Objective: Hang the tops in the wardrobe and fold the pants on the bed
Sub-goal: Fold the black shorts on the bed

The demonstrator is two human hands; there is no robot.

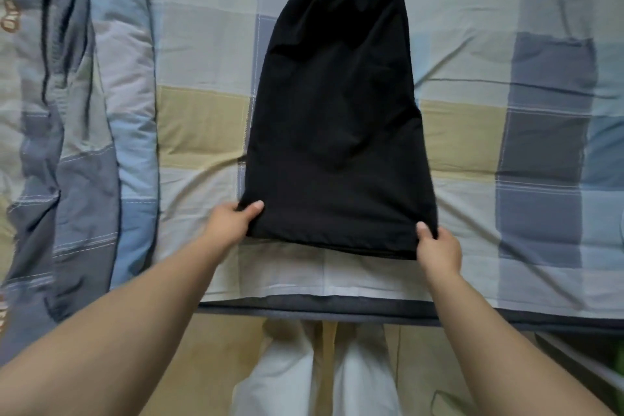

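**Pants fold in progress: both hem corners gripped**

Step in hand, as I read it: the fold-the-pants half of the task. Black pants (pixel 337 111) lie flat on the bed (pixel 202 125), centre of frame, already doubled lengthwise by the look of it. Elastic waistband at top centre, hem toward the bottom, close to the near bed edge.

Hands:
- left hand (pixel 229 223) pinches the lower-left hem corner, thumb on top of the cloth, fingers tucked under
- right hand (pixel 439 248) pinches the lower-right hem corner the same way
- both grasping the pants, neither free

Next move, my guess: lift the hem and carry it up the frame to meet the waistband, halving the length. Needs both corners raised together and kept level, or the edges land skewed. Fabric looks thin and slack, so it will likely sag in the middle; smooth it flat after laying down.

Surroundings: checked sheet in blue, grey, cream and tan. A bunched quilt (pixel 84 111) in similar colours runs down the left side of the frame. The person's light trousers show at bottom centre.

Writing: tan lettering along the far left edge, on the quilt. Cropped and blurred, can't read it. No label or brand visible on the pants. No tops or wardrobe in view.
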